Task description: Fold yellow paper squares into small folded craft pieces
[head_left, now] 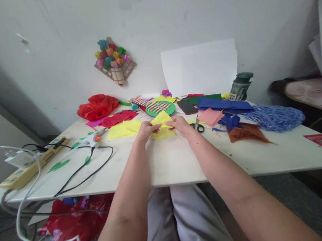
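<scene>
1. Yellow paper (162, 117) is spanning the gap between both hands over the white table (178, 163), its pointed corner facing away from the person.
2. The left hand (147, 131) is pinching its left side, the right hand (180, 125) its right; neither is lying clearly nearer.
3. Its longer span is apparently running from hand to hand, with scissors (197, 126) lying just beside the right.

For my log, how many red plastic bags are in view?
2. One red plastic bag lies at the back left of the table; a second red bag sits below it. Others could be hidden underneath.
</scene>
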The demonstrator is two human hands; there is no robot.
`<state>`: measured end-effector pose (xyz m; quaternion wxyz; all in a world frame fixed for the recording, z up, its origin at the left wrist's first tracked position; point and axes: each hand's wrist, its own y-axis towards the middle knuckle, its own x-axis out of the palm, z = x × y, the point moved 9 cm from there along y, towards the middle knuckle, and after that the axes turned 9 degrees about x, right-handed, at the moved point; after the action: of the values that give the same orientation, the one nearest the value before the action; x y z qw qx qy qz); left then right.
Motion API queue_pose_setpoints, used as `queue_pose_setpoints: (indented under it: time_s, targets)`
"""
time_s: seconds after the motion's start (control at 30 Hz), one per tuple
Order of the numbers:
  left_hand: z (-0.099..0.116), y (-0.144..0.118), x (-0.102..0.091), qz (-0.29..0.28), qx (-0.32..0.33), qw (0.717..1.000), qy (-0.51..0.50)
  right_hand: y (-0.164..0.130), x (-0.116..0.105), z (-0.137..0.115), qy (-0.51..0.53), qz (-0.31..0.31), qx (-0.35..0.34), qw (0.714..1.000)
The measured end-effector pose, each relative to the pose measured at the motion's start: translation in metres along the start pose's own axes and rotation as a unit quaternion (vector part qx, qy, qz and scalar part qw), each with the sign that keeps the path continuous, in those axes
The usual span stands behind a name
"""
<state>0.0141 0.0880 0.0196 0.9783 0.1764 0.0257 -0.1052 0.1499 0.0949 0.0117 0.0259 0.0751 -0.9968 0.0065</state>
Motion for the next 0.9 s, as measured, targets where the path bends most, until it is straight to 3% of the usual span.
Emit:
queue_pose_setpoints:
  time_s: [0.2, 0.5, 0.67, 0.9]
  targets:
    - [-0.003, -0.001, 0.0, -0.008, -0.036, 0.999, -0.019, -0.003, 0.002, -0.002, -0.006, -0.002, 0.002, 1.0]
    - [-0.001, 0.0, -0.004, -0.002, -0.001, 1.0, -0.003, -0.007, 0.017, -0.001, -0.031, -0.081, 0.003, 0.996]
    - [0.001, 0.002, -0.013, 0.043, 0.015, 0.999, -0.01, -0.005, 0.003, -0.003, 0.026, -0.054, 0.004, 0.998]
    - [-0.001, 0.002, -0.014, 0.041, 0.016, 0.999, -0.031, -0.005, 0.0, -0.004, 0.002, -0.049, 0.006, 0.999]
